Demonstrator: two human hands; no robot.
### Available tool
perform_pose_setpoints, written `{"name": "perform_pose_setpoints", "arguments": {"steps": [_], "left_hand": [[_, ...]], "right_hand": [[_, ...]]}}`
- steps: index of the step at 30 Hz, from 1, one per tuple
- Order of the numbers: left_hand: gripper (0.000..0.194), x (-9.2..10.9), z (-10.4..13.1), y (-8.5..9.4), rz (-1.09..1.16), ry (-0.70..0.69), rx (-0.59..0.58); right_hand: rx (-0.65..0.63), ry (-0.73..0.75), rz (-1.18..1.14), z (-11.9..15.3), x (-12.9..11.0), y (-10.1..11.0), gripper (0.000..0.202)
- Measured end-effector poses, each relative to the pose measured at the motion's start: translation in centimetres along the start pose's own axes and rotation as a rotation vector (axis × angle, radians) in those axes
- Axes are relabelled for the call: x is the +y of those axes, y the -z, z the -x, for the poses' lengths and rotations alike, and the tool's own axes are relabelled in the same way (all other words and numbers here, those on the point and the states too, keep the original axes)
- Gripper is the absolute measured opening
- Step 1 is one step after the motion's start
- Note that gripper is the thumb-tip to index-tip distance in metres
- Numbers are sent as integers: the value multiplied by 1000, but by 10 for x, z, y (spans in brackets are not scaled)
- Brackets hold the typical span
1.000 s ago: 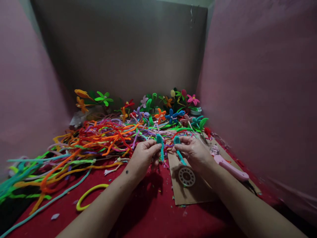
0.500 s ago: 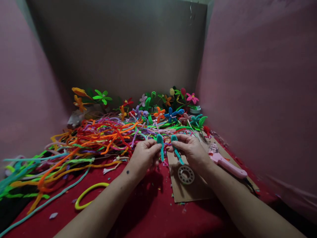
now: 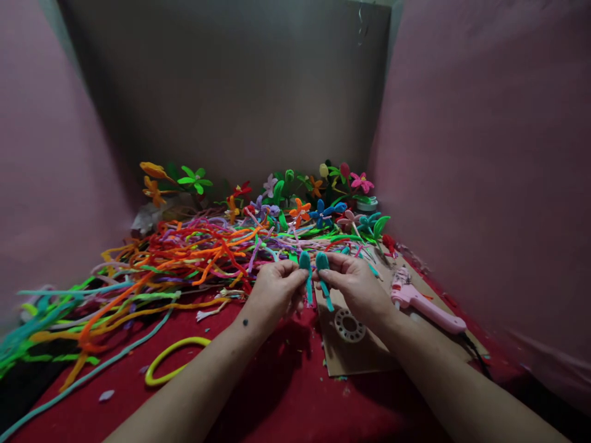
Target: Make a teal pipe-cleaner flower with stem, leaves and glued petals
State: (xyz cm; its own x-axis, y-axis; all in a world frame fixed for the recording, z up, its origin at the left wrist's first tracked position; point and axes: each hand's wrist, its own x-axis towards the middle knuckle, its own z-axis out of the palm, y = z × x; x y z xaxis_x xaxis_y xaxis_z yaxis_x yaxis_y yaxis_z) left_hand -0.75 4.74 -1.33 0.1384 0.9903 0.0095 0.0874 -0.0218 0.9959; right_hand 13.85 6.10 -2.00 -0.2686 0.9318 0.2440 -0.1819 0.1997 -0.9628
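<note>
My left hand (image 3: 277, 286) pinches a teal pipe-cleaner petal (image 3: 305, 261) between thumb and fingers, its stem hanging down. A second teal pipe-cleaner petal (image 3: 322, 262) is pinched in my right hand (image 3: 357, 283), also with its stem end pointing down. The two petals stand upright side by side with a narrow gap between them. Beneath my right hand, a white ring with holes (image 3: 349, 325) lies on a piece of cardboard (image 3: 344, 363).
Loose coloured pipe cleaners (image 3: 198, 252) heap at the left. Pipe-cleaner flowers (image 3: 321, 212) stand along the back. A pink glue gun (image 3: 427, 307) rests on the cardboard's right side. A yellow ring (image 3: 157, 363) lies on the red cloth (image 3: 263, 394). Pink walls flank both sides.
My hands have brought the two teal petals closer together, the left one moving right. The whole view has shifted slightly.
</note>
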Motion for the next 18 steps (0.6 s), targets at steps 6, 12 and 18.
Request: {"name": "perform_pose_setpoints", "arguments": {"steps": [6,12,18], "left_hand": [[28,7,3,-3,-80,-8,27],[28,7,4,-3,-142,-44,37],[26,8,4,-3,-144,-50,41]], "right_hand": [[146,-36,-77,1,2,-3,18],[187,-22,-18,2,0,-3,14],[168,-5,-38,3,3,-6,10]]}}
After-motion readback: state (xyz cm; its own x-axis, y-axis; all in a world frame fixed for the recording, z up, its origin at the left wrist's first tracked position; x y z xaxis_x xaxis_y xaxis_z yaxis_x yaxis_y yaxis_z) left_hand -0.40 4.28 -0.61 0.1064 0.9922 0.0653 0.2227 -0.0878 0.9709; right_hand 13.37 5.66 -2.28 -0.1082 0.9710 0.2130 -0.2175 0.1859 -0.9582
